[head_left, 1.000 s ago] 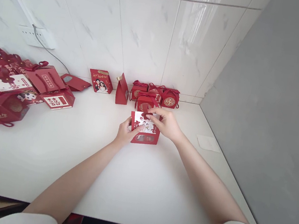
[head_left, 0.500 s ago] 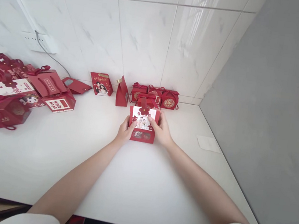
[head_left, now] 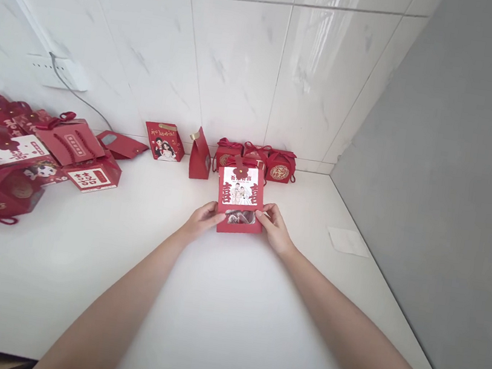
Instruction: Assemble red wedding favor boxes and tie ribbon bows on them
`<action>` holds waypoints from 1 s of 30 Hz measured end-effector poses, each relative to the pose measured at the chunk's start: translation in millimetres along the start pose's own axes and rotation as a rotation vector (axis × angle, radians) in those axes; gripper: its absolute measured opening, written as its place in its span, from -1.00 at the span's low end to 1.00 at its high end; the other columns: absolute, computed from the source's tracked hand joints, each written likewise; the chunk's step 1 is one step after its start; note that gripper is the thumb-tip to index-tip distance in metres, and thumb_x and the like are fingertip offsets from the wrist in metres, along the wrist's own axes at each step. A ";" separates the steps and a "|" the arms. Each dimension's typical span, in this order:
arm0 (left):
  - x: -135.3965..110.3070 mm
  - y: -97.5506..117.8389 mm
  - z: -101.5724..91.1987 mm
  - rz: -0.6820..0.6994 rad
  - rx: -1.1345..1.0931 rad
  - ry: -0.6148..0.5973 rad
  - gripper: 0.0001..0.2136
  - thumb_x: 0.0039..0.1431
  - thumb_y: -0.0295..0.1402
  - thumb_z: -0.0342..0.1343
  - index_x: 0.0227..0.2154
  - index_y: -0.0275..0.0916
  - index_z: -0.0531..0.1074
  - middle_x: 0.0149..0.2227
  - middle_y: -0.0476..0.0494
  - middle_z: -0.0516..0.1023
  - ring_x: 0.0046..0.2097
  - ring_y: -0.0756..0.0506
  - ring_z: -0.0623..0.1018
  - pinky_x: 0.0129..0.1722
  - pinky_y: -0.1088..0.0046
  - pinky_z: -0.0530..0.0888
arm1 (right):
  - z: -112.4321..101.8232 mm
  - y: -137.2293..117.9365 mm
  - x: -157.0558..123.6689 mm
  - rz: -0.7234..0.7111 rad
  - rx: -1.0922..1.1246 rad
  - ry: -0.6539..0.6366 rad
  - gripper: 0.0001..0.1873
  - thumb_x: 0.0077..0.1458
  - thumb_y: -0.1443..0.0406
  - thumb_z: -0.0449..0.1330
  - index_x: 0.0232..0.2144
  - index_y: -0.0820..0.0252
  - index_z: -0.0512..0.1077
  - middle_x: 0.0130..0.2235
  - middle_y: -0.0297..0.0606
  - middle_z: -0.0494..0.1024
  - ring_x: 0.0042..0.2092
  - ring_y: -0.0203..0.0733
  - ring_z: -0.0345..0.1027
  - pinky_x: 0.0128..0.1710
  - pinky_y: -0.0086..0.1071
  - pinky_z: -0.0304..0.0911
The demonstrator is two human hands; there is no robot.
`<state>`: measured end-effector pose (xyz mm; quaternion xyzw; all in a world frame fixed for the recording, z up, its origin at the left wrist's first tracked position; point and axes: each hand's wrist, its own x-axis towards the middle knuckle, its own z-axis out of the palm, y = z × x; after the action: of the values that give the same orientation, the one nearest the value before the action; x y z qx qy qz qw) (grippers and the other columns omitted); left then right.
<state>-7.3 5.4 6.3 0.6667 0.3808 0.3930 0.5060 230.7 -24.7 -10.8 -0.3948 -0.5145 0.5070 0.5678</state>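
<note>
A red gift box is held between my two hands at the middle of the white table. Its front has a white panel with a printed couple, a dark red flower at the top and a clear window near the bottom. My left hand grips the lower left edge, thumb on the front. At the lower right edge my right hand pinches it, thumb beside the window. The fingers behind the box are partly hidden. Just beyond it, partly covered, stand red ribbon-tied boxes.
Against the tiled wall stand a slim red box and a red card-like box. A heap of red gift boxes lies at the left. A white paper rests at the right, near a grey panel. A cable hangs from the socket.
Both hands have slid down from the box's upper sides to its lower edges. The box now shows more of its front and window. The view has shifted slightly.
</note>
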 end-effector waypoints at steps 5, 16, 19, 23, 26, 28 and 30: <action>-2.5 10.6 -5.6 -0.060 -0.066 -0.154 -0.45 0.00 -0.12 0.35 0.06 -0.20 0.47 0.09 -0.28 0.54 0.13 -0.32 0.52 0.12 0.12 0.47 | -2.1 -5.7 -2.4 0.010 -0.036 -0.137 -0.59 0.13 -0.10 0.18 -0.23 0.08 0.39 -0.03 -0.26 0.54 0.07 -0.06 0.40 0.14 -0.16 0.27; -4.0 16.7 -3.6 -0.099 -0.086 -0.120 -0.52 0.06 -0.05 0.28 0.01 -0.18 0.53 0.03 -0.24 0.59 0.07 -0.33 0.56 0.09 0.10 0.49 | -4.7 7.1 -1.0 -0.082 -0.223 -0.100 -0.51 0.22 -0.13 0.05 -0.08 0.05 0.46 0.05 -0.21 0.45 0.16 -0.08 0.27 0.23 -0.20 0.13; -3.5 13.4 -0.8 -0.106 -0.106 -0.089 -0.56 0.11 -0.02 0.23 -0.03 -0.19 0.55 0.03 -0.23 0.59 0.08 -0.30 0.56 0.10 0.18 0.48 | -5.2 4.6 -0.5 -0.028 -0.256 -0.060 -0.53 0.21 -0.14 0.04 -0.26 0.10 0.43 -0.10 -0.25 0.49 0.00 -0.09 0.34 0.11 -0.21 0.21; -3.1 10.7 0.7 -0.078 -0.122 -0.071 -0.55 0.15 -0.02 0.20 0.01 -0.19 0.53 0.06 -0.21 0.58 0.14 -0.29 0.52 0.16 0.19 0.44 | -5.6 0.3 -1.9 0.007 -0.264 -0.078 -0.56 0.19 -0.13 0.07 -0.35 0.10 0.32 -0.26 -0.34 0.46 -0.16 -0.15 0.34 -0.07 -0.27 0.25; -3.0 8.6 -2.4 -0.075 -0.130 -0.049 -0.56 0.13 -0.04 0.23 -0.01 -0.18 0.54 0.05 -0.21 0.58 0.12 -0.30 0.53 0.14 0.18 0.45 | -4.9 -0.1 -3.3 -0.014 -0.271 -0.109 -0.59 0.20 -0.10 0.09 -0.32 0.10 0.31 -0.24 -0.34 0.47 -0.16 -0.15 0.34 -0.09 -0.27 0.26; -2.8 6.4 -6.4 -0.078 -0.138 -0.033 -0.56 0.06 -0.08 0.30 -0.03 -0.18 0.54 0.04 -0.22 0.59 0.08 -0.30 0.56 0.11 0.16 0.47 | -3.7 0.5 -4.3 -0.034 -0.272 -0.121 -0.62 0.21 -0.08 0.09 -0.29 0.10 0.33 -0.19 -0.31 0.49 -0.14 -0.14 0.36 -0.06 -0.25 0.27; -2.5 4.2 -11.1 -0.081 -0.148 -0.035 -0.51 -0.03 -0.14 0.37 -0.02 -0.18 0.53 0.04 -0.24 0.59 0.07 -0.30 0.57 0.10 0.14 0.49 | -2.2 0.4 -5.7 -0.057 -0.253 -0.139 -0.64 0.21 -0.05 0.12 -0.24 0.10 0.34 -0.14 -0.27 0.50 -0.09 -0.12 0.39 -0.03 -0.22 0.29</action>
<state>-18.0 6.4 12.1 0.6182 0.3684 0.3876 0.5761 233.0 -30.1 -12.5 -0.4123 -0.6233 0.4479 0.4908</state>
